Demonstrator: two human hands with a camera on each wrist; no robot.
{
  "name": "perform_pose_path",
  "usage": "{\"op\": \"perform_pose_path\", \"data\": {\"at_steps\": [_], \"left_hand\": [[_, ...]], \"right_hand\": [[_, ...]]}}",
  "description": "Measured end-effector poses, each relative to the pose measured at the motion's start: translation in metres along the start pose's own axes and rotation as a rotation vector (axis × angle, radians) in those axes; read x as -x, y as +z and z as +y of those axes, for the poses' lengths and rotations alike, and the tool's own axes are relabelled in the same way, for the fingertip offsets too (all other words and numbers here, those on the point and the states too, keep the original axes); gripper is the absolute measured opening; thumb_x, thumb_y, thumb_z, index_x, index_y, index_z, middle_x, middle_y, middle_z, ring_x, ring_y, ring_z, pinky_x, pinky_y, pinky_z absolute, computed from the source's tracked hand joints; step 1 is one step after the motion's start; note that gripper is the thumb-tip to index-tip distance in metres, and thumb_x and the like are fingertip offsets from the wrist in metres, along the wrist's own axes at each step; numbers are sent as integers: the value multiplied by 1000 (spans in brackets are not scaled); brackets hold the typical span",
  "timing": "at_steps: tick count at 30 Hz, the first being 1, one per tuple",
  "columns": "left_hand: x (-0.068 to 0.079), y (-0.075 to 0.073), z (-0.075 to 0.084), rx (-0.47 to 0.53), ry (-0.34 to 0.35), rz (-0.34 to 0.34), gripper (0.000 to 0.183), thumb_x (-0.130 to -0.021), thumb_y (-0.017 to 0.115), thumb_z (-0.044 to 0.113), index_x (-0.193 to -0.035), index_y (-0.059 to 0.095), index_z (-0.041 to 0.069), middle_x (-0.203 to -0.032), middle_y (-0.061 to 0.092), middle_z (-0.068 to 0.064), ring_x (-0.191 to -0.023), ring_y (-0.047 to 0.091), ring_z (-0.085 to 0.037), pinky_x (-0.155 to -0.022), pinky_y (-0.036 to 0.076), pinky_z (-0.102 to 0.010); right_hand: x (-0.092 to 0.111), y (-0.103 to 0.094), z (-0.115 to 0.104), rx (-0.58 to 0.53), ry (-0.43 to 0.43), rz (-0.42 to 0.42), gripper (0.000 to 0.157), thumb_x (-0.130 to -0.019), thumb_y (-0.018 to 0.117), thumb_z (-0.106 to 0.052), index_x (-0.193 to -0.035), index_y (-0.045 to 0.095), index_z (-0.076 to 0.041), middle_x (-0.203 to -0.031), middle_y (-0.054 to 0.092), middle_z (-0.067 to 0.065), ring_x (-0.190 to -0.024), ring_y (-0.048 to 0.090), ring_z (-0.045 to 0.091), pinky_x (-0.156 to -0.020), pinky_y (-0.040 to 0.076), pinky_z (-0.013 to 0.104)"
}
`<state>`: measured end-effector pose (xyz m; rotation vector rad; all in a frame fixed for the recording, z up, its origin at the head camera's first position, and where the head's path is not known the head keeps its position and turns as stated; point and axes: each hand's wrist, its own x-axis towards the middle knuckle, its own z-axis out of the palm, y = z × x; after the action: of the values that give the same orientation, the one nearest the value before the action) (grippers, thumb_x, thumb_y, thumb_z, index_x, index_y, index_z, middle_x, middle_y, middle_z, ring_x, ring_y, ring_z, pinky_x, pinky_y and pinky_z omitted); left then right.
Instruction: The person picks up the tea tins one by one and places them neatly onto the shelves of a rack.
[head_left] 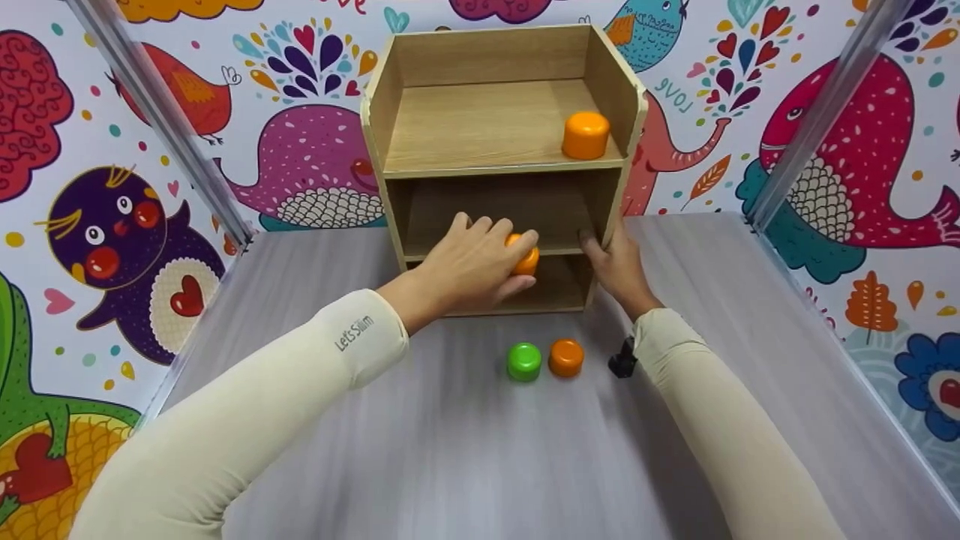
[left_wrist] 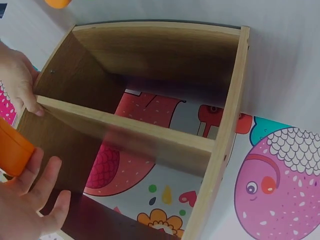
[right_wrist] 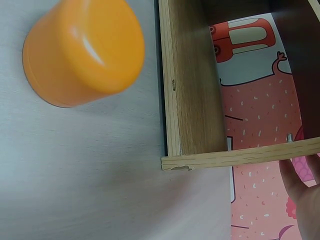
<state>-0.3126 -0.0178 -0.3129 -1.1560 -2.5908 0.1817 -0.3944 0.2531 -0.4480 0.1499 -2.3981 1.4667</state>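
Observation:
My left hand (head_left: 480,262) holds an orange rounded cylinder (head_left: 526,259) between thumb and fingers, in front of the lower compartments of a wooden shelf (head_left: 487,169). In the left wrist view, part of that orange cylinder shows at the left edge, beside the spread fingers (left_wrist: 45,185). My right hand (head_left: 619,266) grips the shelf's right side panel, thumb at its front edge and fingers outside. The right wrist view shows only part of this hand (right_wrist: 305,195), against the panel. Another orange cylinder (head_left: 586,136) stands on the top level, at the front right corner.
On the grey table (head_left: 450,450) before the shelf stand a green cylinder (head_left: 524,362) and an orange one (head_left: 566,358), side by side. A small black object (head_left: 622,360) lies partly behind the right sleeve. Patterned walls (head_left: 300,150) enclose the back and sides.

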Motion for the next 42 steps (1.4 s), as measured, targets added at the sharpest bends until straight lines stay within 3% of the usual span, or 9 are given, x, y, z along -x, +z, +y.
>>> {"op": "perform_pose_path", "data": {"at_steps": [5, 18, 23, 27, 36, 42], "left_hand": [[-3, -7, -3, 27, -10, 17, 54, -101, 51, 58, -139, 52, 19, -114, 63, -12, -99, 61, -32, -89, 46, -50], [-14, -27, -11, 39, -35, 5, 58, -101, 49, 59, -142, 50, 18, -119, 62, -14, -101, 61, -33, -89, 45, -50], [-19, -37, -15, 24, -38, 43, 56, -101, 50, 59, -141, 51, 20, -117, 63, -14, -99, 61, -33, -86, 44, -50], [-24, -42, -17, 36, -46, 49, 56, -101, 49, 59, -142, 51, 21, -121, 62, -13, -105, 60, -33, -87, 43, -50], [-33, -54, -21, 64, -63, 62, 57, -101, 49, 59, -146, 49, 23, -133, 59, -14, -119, 57, -33, -98, 41, -55], [-38, -58, -24, 78, -59, 87, 55, -101, 51, 57, -143, 51, 22, -127, 60, -13, -117, 54, -31, -102, 39, -58]], "right_hand": [[0, 0, 1, -14, 8, -4, 66, -101, 60, -37, -159, 28, -29, -150, 52, 14, -130, 56, 30, -114, 41, 53], [0, 0, 2, 0, -2, 2, 68, -101, 59, -38, -160, 26, -31, -152, 51, 12, -132, 56, 29, -114, 41, 52], [-2, 1, 3, 6, -57, 37, 59, -100, 61, -33, -154, 38, -21, -144, 57, 14, -125, 59, 26, -112, 43, 47], [-2, 2, 2, 12, -76, 47, 57, -100, 61, -32, -151, 41, -16, -141, 59, 15, -124, 59, 25, -111, 44, 47], [0, 1, 1, 13, -63, 39, 59, -100, 61, -35, -153, 39, -19, -142, 59, 15, -125, 59, 27, -111, 44, 48], [0, 1, 1, 23, -51, 36, 62, -101, 61, -37, -155, 37, -20, -144, 58, 15, -126, 60, 28, -112, 44, 49]]}}
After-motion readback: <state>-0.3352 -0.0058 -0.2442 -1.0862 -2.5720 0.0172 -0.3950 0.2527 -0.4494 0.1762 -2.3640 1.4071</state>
